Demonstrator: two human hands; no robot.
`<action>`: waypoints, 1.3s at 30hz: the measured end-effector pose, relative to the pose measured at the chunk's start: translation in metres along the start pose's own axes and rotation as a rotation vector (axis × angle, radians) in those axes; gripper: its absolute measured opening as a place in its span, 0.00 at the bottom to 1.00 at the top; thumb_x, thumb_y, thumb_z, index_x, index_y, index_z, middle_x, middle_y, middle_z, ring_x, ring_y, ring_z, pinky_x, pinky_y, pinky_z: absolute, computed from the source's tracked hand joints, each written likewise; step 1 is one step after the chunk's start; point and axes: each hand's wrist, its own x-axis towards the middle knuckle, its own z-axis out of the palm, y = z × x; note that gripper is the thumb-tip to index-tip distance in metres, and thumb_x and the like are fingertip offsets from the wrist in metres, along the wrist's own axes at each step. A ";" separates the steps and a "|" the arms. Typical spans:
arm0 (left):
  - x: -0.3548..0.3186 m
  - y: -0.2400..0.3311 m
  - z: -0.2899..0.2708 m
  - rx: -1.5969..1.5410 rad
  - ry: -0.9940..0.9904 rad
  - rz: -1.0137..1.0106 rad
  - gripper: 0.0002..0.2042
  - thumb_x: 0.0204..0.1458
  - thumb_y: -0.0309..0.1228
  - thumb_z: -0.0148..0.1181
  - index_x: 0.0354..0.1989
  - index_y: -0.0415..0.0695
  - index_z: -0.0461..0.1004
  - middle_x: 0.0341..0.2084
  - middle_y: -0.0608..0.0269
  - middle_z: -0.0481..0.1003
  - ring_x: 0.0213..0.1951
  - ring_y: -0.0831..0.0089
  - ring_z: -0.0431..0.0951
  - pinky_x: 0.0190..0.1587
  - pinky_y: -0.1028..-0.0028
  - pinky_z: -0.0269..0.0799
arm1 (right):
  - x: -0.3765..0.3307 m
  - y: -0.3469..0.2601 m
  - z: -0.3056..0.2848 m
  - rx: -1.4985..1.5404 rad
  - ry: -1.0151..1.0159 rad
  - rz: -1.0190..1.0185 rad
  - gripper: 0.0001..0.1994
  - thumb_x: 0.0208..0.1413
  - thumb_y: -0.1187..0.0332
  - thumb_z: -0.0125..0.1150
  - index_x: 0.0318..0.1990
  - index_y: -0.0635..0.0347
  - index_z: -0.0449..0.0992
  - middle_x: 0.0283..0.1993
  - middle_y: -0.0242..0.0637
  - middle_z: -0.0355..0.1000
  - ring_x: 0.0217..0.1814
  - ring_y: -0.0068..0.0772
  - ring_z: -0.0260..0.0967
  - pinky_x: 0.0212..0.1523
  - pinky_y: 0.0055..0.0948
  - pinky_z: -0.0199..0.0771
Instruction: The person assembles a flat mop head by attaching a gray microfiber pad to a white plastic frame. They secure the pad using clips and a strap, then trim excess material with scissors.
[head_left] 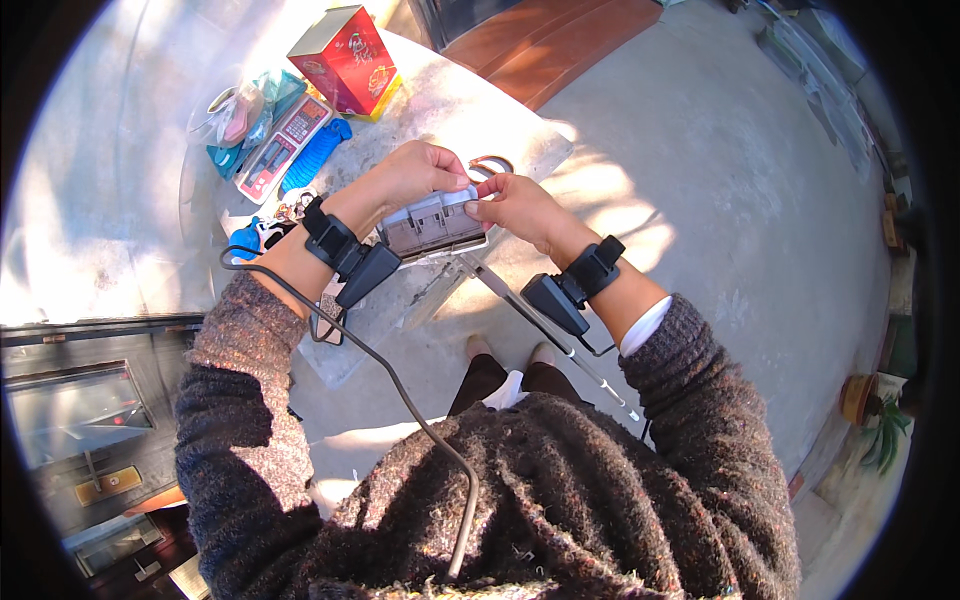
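My left hand [418, 172] and my right hand [513, 205] both grip a grey and white boxy plastic device [432, 226] with several ridged sections. I hold it just above a grey stone slab [455, 115]. Left fingers curl over its top left edge. Right fingers pinch its top right corner. A thin metal rod [545, 335] runs down and to the right from under the device. Each wrist carries a black strapped unit, and a cable runs from the left one.
On the slab lie a red box [348, 58], a clear bag of coloured items [243, 115], a pink and grey calculator-like device [283, 147] and a blue coiled cord [315, 155]. Concrete floor spreads to the right. A dark cabinet [85, 400] stands at the left. A potted plant [880, 420] is far right.
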 end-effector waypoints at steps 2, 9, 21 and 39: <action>0.000 0.002 -0.002 0.018 0.004 0.028 0.05 0.50 0.29 0.63 0.29 0.40 0.79 0.23 0.69 0.77 0.28 0.82 0.73 0.34 0.79 0.68 | -0.001 0.000 0.002 -0.019 0.054 -0.014 0.17 0.49 0.70 0.67 0.43 0.70 0.70 0.30 0.40 0.75 0.30 0.27 0.74 0.33 0.25 0.72; -0.008 0.019 -0.006 0.340 -0.025 0.118 0.06 0.52 0.30 0.61 0.31 0.39 0.78 0.24 0.70 0.77 0.26 0.83 0.71 0.33 0.78 0.68 | -0.009 0.006 0.010 -0.035 0.230 -0.143 0.17 0.48 0.68 0.69 0.41 0.64 0.68 0.25 0.37 0.73 0.27 0.28 0.73 0.30 0.27 0.70; -0.029 0.024 -0.001 0.364 -0.002 0.144 0.07 0.54 0.31 0.60 0.34 0.39 0.75 0.26 0.68 0.76 0.29 0.82 0.72 0.34 0.76 0.68 | -0.019 0.014 0.017 -0.092 0.307 -0.328 0.09 0.53 0.73 0.65 0.39 0.59 0.71 0.22 0.23 0.67 0.25 0.12 0.60 0.27 0.16 0.62; -0.052 -0.028 0.018 -0.312 0.257 -0.032 0.12 0.57 0.33 0.56 0.41 0.36 0.78 0.31 0.66 0.77 0.32 0.80 0.73 0.37 0.78 0.69 | -0.044 -0.039 0.008 -0.663 0.398 -0.459 0.09 0.49 0.73 0.65 0.37 0.59 0.73 0.26 0.37 0.70 0.27 0.37 0.71 0.30 0.31 0.70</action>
